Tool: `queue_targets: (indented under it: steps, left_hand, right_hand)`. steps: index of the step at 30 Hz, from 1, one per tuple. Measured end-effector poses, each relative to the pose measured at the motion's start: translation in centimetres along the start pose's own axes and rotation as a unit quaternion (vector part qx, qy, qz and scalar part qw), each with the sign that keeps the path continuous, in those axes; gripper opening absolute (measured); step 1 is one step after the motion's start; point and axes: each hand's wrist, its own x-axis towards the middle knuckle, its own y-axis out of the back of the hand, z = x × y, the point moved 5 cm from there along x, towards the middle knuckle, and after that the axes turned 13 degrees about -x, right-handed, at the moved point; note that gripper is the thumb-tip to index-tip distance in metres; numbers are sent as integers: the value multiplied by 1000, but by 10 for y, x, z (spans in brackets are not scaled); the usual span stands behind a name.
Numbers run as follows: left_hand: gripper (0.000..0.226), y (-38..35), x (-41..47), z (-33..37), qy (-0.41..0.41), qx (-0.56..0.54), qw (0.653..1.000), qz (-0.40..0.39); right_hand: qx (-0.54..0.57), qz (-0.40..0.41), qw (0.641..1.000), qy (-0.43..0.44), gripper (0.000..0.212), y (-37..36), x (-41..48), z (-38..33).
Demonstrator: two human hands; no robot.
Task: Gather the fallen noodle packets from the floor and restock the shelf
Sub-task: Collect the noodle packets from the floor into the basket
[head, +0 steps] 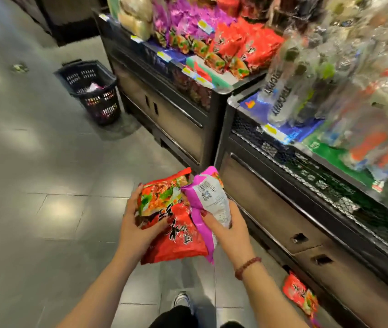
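My left hand (138,228) grips a red noodle packet (171,223) by its left edge, low in the middle of the view. Beside it, my right hand (227,229) holds a purple noodle packet (206,200) with its white label side up. The two packets touch and overlap slightly. Another red packet (300,295) lies on the floor at the foot of the shelf unit, to my lower right. The shelf (211,74) at the upper right carries rows of red and purple noodle packets (242,43).
A black plastic basket (91,91) with a few items stands on the tiled floor left of the shelf. A nearer shelf unit (282,176) with wrapped goods runs along the right. My shoe (182,300) shows at the bottom. Open floor lies to the left.
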Motion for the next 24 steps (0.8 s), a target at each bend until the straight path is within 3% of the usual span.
queue_targets:
  steps: [7,16,24]
  left_hand:
    - [90,55,67,15,-9,-33,996,83]
    - [93,97,192,36,-29,6,978,209]
    - [93,119,297,67,-26,23,959,283]
  right_hand:
    - [-53,-103,992,55,39,-76,86,-47]
    - [-61,-215,955,193,78,-165,232,-121]
    - [-60,-314,927,195,82,-231,352,-171]
